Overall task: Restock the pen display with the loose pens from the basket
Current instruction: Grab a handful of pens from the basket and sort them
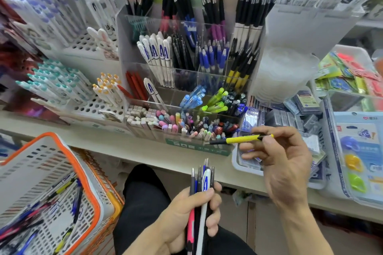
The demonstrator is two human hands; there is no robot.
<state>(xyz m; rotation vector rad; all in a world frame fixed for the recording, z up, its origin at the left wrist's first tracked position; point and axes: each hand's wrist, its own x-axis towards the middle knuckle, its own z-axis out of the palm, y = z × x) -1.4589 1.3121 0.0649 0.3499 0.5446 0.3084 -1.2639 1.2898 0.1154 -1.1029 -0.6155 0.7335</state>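
Note:
My right hand [281, 163] pinches a yellow-and-black pen [240, 139] held sideways, tip pointing left, just in front of the clear tiered pen display [250, 87]. My left hand [186, 213] grips a bundle of pens [201, 182] upright: dark, blue, pink and a white one with a blue letter. The white basket with an orange rim [87, 174] sits at the lower left with several loose pens [62, 203] inside. A display compartment at the right middle holds matching yellow-and-black pens [238, 74].
The display stands on a pale shelf [124, 147]. White perforated racks with pens [68, 87] stand to its left. Packaged erasers and blister packs [360, 151] fill trays at the right. My dark-trousered knee [143, 198] is below the shelf edge.

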